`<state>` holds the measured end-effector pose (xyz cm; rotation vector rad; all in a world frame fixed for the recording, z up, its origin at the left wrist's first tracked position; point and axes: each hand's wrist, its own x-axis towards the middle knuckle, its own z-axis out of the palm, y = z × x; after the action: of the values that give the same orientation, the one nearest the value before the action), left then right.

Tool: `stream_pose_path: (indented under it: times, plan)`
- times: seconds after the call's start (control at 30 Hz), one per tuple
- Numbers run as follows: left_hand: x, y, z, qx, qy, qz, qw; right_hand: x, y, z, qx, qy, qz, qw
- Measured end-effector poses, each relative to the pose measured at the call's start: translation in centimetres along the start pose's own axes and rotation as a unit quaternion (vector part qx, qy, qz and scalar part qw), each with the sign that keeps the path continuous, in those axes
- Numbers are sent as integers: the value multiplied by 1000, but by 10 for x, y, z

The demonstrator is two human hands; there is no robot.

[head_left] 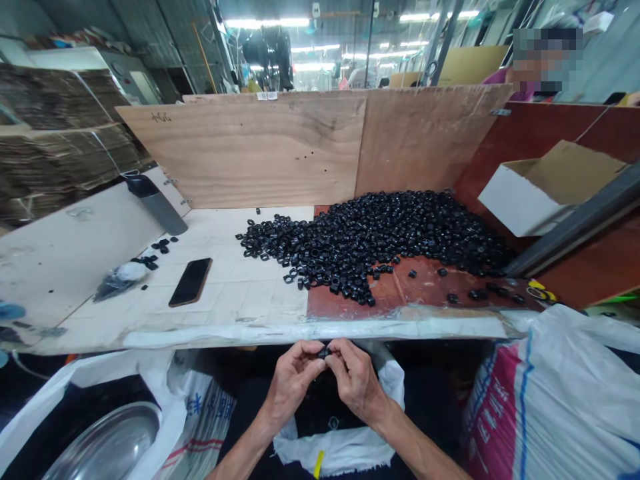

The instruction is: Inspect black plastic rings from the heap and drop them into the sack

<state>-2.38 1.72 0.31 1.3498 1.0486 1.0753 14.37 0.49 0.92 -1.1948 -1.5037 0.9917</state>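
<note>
Between the fingertips of my left hand (299, 373) and my right hand (354, 377) is a small black ring-like part (325, 352). Both hands pinch it from either side, just in front of the table's front edge. Below them an open white sack (333, 443) stands between my forearms, dark inside, with a similar ring visible in it. On the table beyond my hands lies a big heap of small black ring-shaped parts (380, 233). Several loose ones are scattered along its near edge. The fingers hide much of the held part.
A phone (191, 282) and a plastic bag of dark bits (120, 280) lie on the left. An open carton (530, 193) and yellow-handled scissors (541, 291) are on the right. White sacks (575, 393) flank me; the left one holds a metal bowl (107, 443). Another person (543, 63) is beyond the board.
</note>
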Motion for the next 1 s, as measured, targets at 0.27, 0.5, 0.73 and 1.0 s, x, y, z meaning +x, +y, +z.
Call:
stream_pose_path:
  times: [0.27,0.5,0.73,1.0]
  plan:
    - [-1,2,4,61,-10,63,996,-6,4,3,74,2,124,989]
    - [-3,-12,6,84,25,102,991,-8,5,10,107,40,147,983]
    - [-2,-8,2,68,-16,70,995,-13,10,8,84,24,147,985]
    - [-9,-16,10,133,34,135,981,-18,8,16,134,54,194,970]
